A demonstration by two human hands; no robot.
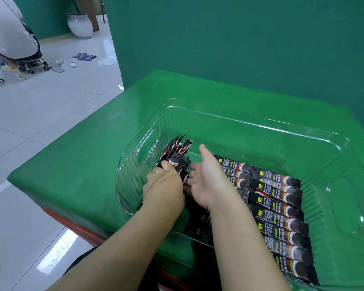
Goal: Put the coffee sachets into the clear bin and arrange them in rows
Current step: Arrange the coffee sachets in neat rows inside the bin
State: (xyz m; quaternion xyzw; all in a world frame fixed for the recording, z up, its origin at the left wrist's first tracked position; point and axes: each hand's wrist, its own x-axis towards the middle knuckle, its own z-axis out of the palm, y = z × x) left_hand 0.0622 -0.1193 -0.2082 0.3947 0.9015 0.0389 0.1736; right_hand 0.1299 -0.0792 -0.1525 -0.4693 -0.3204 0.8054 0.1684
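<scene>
Inside the clear bin [229,120] on the green counter [88,156], the left hand [164,185] curls its fingers around a bundle of black coffee sachets [177,156] near the bin's left handle. The right hand [208,181], fingers spread loosely, touches the bundle. More sachets [282,206] lie in neat rows along the bin's floor to the right.

Dark green wall [240,38] behind. Table [88,148] covered in green cloth, red showing below its near edge. Glossy pale tiled floor [51,106] at left, reflecting light. White ceramic vase [79,25] against far wall; crumpled cloth [84,56] lying on floor nearby.
</scene>
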